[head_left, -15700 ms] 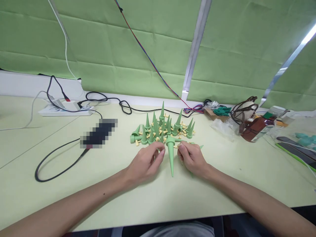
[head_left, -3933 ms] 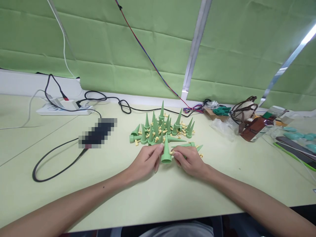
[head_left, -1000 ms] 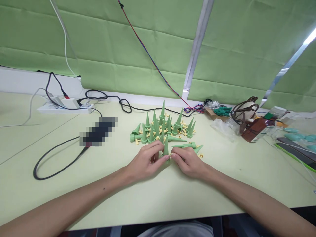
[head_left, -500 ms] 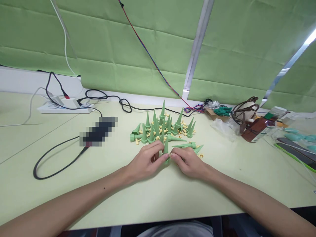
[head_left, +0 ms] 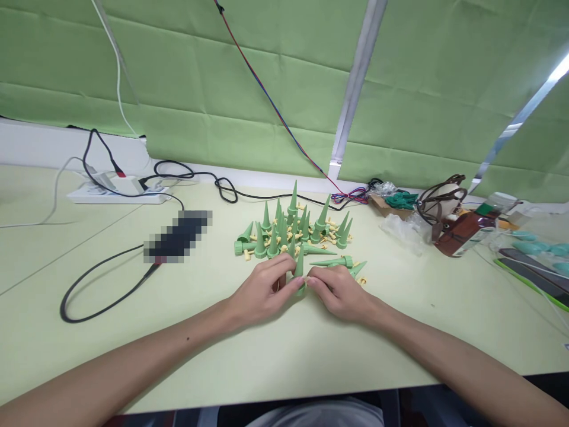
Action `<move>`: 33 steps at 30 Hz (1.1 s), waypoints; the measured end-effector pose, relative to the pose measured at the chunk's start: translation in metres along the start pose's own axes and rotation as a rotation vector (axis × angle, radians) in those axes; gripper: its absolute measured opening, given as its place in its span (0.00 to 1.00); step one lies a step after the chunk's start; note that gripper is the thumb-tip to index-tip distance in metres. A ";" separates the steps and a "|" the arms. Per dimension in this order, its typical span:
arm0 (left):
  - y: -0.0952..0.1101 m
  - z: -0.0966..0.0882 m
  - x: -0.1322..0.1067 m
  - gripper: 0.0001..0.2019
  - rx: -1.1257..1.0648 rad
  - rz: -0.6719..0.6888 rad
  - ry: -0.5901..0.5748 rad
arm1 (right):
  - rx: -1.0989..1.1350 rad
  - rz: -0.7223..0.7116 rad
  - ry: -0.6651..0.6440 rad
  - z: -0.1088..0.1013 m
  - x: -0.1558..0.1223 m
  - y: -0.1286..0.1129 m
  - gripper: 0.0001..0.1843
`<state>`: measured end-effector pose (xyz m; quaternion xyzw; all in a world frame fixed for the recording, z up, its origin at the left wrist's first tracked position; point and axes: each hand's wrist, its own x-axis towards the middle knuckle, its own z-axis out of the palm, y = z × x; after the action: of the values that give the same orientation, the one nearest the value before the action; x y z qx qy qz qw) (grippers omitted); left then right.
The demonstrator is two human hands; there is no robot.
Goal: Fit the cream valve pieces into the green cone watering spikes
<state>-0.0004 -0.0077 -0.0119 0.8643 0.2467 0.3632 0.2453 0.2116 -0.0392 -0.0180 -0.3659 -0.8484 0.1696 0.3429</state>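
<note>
The left hand [head_left: 267, 289] grips a green cone [head_left: 299, 264] between the thumb, placed low on the near side, and curled fingers on the left. The cone is near upright, point up, with its wide collar at the bottom; whether the collar touches the desk [head_left: 284, 370] cannot be told. The right hand [head_left: 344, 290] is positioned just right of the cone. Its thumb and forefinger are closed in a pinch on a small yellow peg [head_left: 306, 280] at the cone's lower right side — most of the peg is covered by the fingertips, so its seating in the cone cannot be confirmed. Directly behind the hands is a pile of green cones [head_left: 280, 234], some standing and others lying flat, with yellow pegs scattered among them. Another cone [head_left: 331, 262] lies on its side just behind the right hand, its point directed left. A loose peg [head_left: 363, 281] rests beside the right hand. At left, a dark blurred object [head_left: 178, 237] lies on the desk, connected to a black cable [head_left: 66, 302]; a white power strip [head_left: 118, 196] is located farther back. At right are a clear plastic bag [head_left: 406, 234] and a tilted brown bottle [head_left: 464, 234] — both well apart from the hands.
</note>
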 end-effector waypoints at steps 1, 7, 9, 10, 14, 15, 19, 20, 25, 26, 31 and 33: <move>0.000 0.000 0.000 0.14 0.000 0.003 0.001 | 0.001 -0.001 -0.001 0.000 0.000 0.000 0.17; 0.001 -0.001 0.000 0.10 -0.001 0.056 0.026 | -0.017 -0.010 0.001 -0.002 0.000 0.000 0.17; 0.001 -0.001 0.000 0.08 0.007 0.101 0.044 | -0.015 -0.016 0.004 -0.002 -0.001 0.000 0.17; 0.002 -0.001 0.000 0.07 0.010 0.121 0.052 | -0.013 -0.018 0.004 -0.001 -0.001 0.000 0.17; 0.003 -0.002 0.000 0.05 0.036 0.167 0.070 | -0.006 -0.025 -0.001 -0.001 -0.001 -0.001 0.17; 0.003 -0.002 0.000 0.05 0.043 0.173 0.073 | -0.005 -0.026 -0.001 -0.002 -0.001 -0.001 0.17; 0.002 -0.003 0.001 0.04 0.057 0.196 0.075 | 0.009 -0.038 0.003 -0.002 -0.001 -0.002 0.17; 0.003 -0.003 0.001 0.03 0.057 0.201 0.075 | 0.013 -0.042 0.006 -0.002 -0.001 -0.002 0.17; 0.004 -0.003 0.001 0.04 0.062 0.204 0.080 | 0.020 -0.050 0.013 -0.001 -0.001 -0.002 0.18; 0.004 -0.003 0.001 0.03 0.063 0.202 0.080 | 0.021 -0.047 0.010 -0.001 0.000 -0.002 0.18; 0.004 -0.003 0.000 0.02 0.070 0.212 0.074 | 0.026 -0.038 0.008 -0.002 0.000 -0.001 0.19; 0.004 -0.003 0.000 0.02 0.074 0.218 0.079 | 0.028 -0.039 0.009 -0.002 0.000 -0.001 0.20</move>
<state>-0.0015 -0.0098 -0.0077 0.8796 0.1737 0.4120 0.1624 0.2122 -0.0399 -0.0159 -0.3451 -0.8515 0.1732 0.3549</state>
